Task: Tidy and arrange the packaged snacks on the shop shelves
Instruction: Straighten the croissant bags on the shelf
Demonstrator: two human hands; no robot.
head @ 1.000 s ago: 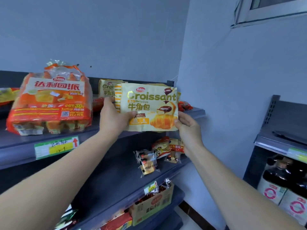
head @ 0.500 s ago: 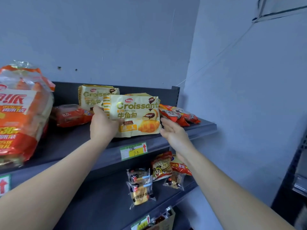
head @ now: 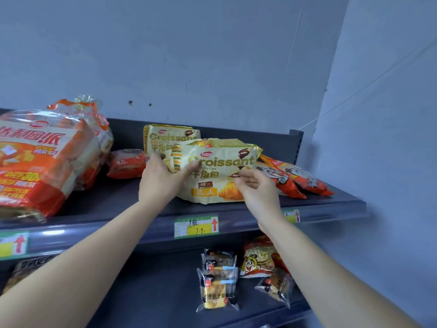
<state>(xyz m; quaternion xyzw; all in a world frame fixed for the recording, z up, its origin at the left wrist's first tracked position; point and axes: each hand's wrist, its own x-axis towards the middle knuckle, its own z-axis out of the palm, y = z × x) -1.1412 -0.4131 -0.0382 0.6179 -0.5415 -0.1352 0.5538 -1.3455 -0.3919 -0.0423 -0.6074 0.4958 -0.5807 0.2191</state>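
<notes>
Croissant bag (head: 220, 171) lowered onto shelf (head: 236, 207), hands (head: 163, 178) loosening

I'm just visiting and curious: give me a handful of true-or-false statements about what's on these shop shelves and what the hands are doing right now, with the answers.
1. The front croissant bag sits on the top shelf. True.
2. The left hand is empty and away from the bags. False: it grips the front croissant bag's left edge.
3. A second croissant bag stands behind the front one. True.
4. The right hand clamps the bag tightly. False: its fingers are loose at the bag's right side.
5. The price tag below the croissants has a blue arrow. False: the arrow is red.
</notes>
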